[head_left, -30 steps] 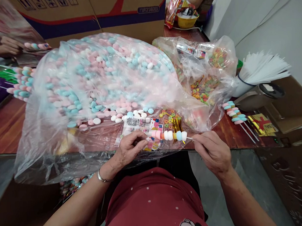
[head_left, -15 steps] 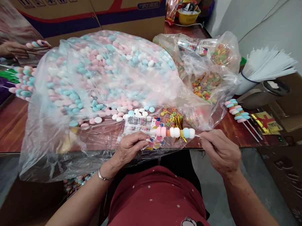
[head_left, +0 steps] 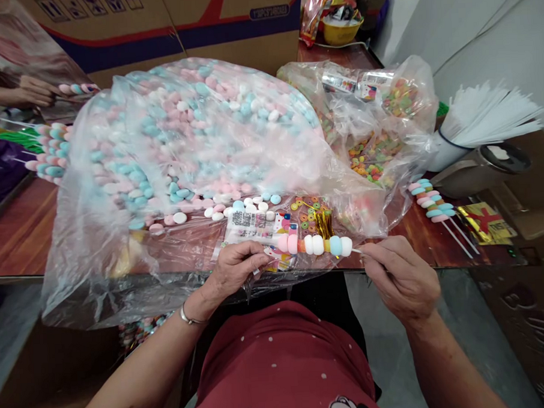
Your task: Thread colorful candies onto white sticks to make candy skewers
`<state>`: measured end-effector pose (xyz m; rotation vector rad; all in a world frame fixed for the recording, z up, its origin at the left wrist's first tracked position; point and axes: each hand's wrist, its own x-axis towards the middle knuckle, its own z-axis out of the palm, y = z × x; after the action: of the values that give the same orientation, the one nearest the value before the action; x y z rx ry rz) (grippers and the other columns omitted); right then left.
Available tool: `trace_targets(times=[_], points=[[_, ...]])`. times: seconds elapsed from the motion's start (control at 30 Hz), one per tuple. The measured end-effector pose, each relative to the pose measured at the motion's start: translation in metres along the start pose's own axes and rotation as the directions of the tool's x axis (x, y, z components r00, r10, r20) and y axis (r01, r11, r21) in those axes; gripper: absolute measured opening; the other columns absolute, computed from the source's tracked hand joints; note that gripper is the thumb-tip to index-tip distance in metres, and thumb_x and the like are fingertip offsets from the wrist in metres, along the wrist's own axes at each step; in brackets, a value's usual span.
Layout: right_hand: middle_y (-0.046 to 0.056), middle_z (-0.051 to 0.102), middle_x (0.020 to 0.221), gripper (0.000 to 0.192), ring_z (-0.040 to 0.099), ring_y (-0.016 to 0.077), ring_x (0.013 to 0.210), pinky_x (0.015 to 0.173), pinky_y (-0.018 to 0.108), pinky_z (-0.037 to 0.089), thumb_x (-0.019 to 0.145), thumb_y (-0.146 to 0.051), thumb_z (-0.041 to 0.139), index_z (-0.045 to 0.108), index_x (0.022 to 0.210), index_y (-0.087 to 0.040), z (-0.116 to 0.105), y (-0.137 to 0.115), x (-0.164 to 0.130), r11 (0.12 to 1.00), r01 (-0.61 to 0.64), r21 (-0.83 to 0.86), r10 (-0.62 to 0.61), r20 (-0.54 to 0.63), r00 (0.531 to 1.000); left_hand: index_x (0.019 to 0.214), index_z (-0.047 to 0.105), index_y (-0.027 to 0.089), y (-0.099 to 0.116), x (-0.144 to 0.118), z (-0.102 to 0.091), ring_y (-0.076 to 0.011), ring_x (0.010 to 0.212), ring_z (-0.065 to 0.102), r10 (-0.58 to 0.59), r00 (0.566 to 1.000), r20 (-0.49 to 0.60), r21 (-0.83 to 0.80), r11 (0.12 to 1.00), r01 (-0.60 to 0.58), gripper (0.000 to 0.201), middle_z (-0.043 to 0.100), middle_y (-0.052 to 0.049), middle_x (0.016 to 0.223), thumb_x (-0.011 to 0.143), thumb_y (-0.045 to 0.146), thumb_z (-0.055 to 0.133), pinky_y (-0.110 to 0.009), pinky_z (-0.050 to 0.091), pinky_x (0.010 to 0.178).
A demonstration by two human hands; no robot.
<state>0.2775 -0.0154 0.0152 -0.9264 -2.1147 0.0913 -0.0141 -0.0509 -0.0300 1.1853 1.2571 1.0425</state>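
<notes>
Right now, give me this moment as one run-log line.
left hand: pinches candy skewer at pink end | right hand: holds stick end | big candy bag: behind | finished skewers: table right

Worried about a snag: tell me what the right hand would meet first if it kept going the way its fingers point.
The right hand points leftward along the stick. First in line is the white candy at the skewer's near end, then the left hand.

Big clear plastic bag of pastel round candies (head_left: 197, 141) on brown wooden table (head_left: 16, 233), centre-left. Smaller clear bag of multicoloured ring candies (head_left: 373, 145) right of it. Finished pastel candy skewers (head_left: 434, 206) further right, white sticks bundle (head_left: 484, 119) behind them. Cardboard boxes (head_left: 178, 27) at back.
</notes>
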Motion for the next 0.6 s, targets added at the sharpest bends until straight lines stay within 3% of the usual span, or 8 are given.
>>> trace_targets(times=[0.17, 0.23, 0.4, 0.6], points=[[0.001, 0.065, 0.071, 0.025, 0.057, 0.0155, 0.065, 0.062, 0.032, 0.046, 0.083, -0.007, 0.060, 0.067, 0.101, -0.022, -0.0006, 0.0024, 0.0037, 0.979, 0.178, -0.096, -0.178, 0.011, 0.984, 0.063, 0.061, 0.014, -0.0063, 0.0028, 0.0003, -0.0059, 0.035, 0.041, -0.087, 0.996, 0.012, -0.135, 0.987, 0.088, 0.038, 0.058, 0.001, 0.047, 0.069, 0.049, 0.076, -0.018, 0.029, 0.034], [0.001, 0.064, 0.071, 0.025, 0.056, 0.0152, 0.064, 0.062, 0.032, 0.044, 0.083, -0.008, 0.060, 0.066, 0.103, -0.021, -0.0015, 0.0042, 0.0032, 0.973, 0.195, -0.122, -0.195, 0.012, 0.981, 0.061, 0.059, 0.014, -0.0066, 0.0040, 0.0001, -0.0054, 0.036, 0.041, -0.091, 0.996, 0.012, -0.178, 0.980, 0.091, 0.039, 0.062, 0.000, 0.051, 0.068, 0.048, 0.078, -0.018, 0.029, 0.035], [0.002, 0.062, 0.076, 0.027, 0.056, 0.0153, 0.068, 0.065, 0.032, 0.045, 0.084, -0.008, 0.059, 0.066, 0.106, -0.022, -0.0036, 0.0057, -0.0012, 0.991, 0.082, -0.108, -0.084, -0.010, 0.996, 0.062, 0.063, 0.013, -0.0036, 0.0036, 0.0000, -0.0064, 0.037, 0.042, -0.070, 0.995, 0.075, -0.105, 0.991, 0.078, 0.040, 0.058, 0.000, 0.047, 0.077, 0.050, 0.070, -0.019, 0.029, 0.037], [0.002, 0.064, 0.081, 0.027, 0.059, 0.0155, 0.071, 0.065, 0.029, 0.047, 0.084, -0.008, 0.059, 0.068, 0.104, -0.023, -0.0025, 0.0043, -0.0031, 0.999, -0.030, -0.028, 0.029, -0.014, 0.999, 0.072, 0.068, 0.014, -0.0109, 0.0026, -0.0025, -0.0099, 0.048, 0.049, 0.116, 0.989, 0.093, -0.038, 0.993, -0.112, 0.035, 0.059, -0.001, 0.052, 0.085, 0.046, 0.063, -0.021, 0.039, 0.046]])
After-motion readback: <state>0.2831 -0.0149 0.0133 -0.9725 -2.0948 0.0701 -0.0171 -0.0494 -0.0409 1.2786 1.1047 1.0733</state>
